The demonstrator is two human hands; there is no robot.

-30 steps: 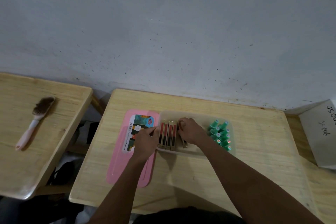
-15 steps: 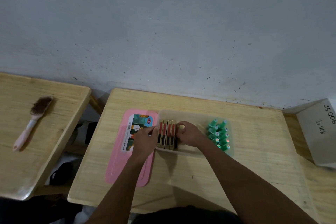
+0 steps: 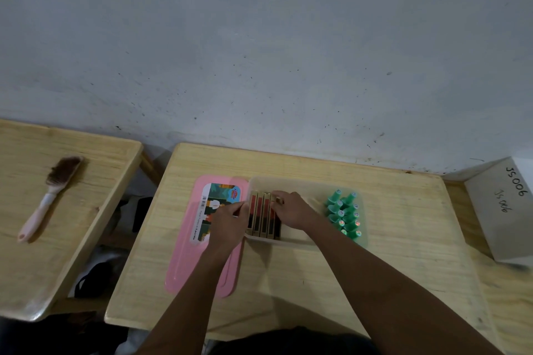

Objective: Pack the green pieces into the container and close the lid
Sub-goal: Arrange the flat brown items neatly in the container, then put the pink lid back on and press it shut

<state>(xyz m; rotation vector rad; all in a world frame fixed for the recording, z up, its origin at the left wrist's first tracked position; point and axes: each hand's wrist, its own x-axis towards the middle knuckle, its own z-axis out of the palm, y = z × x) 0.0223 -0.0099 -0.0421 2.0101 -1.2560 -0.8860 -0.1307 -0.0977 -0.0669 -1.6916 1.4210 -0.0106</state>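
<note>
Tabletop (image 3: 403,239): pale wood set against a grey wall (image 3: 259,37); the lid and the container are carried on it.
Lid (image 3: 181,268): pink, laid flat just left of the container and not yet fitted. It is crossed by the left forearm (image 3: 187,297) and could be dragged toward the near edge.
Container (image 3: 302,180): clear, shallow and open. It could be slid or tipped if its left wall is pulled while its contents are pushed.
Right hand (image 3: 291,210): reached into the container, its fingers curled over the rightmost of the red-and-gold boxes (image 3: 261,213), with a gold end shown between them.
Left hand (image 3: 227,219): held at the container's left wall with its fingers bent. Whether the wall is pinched or only touched cannot be told.
Red-and-gold boxes: packed side by side at the container's left end. One could be tilted out of the row, and the lid would then be kept from seating.
Green pieces (image 3: 344,216): already inside, clustered at the right end, apart from the boxes. They could be knocked over by the right wrist (image 3: 311,222) close beside them.
Container floor: its middle stretch is covered by the right hand and wrist, so anything lying there is not seen.
Lid label (image 3: 215,196): part is hidden under the left hand, and the print is too small to be read.
Green piece detail: the count, the exact shape, and whether they stand or lie cannot be made out.
</note>
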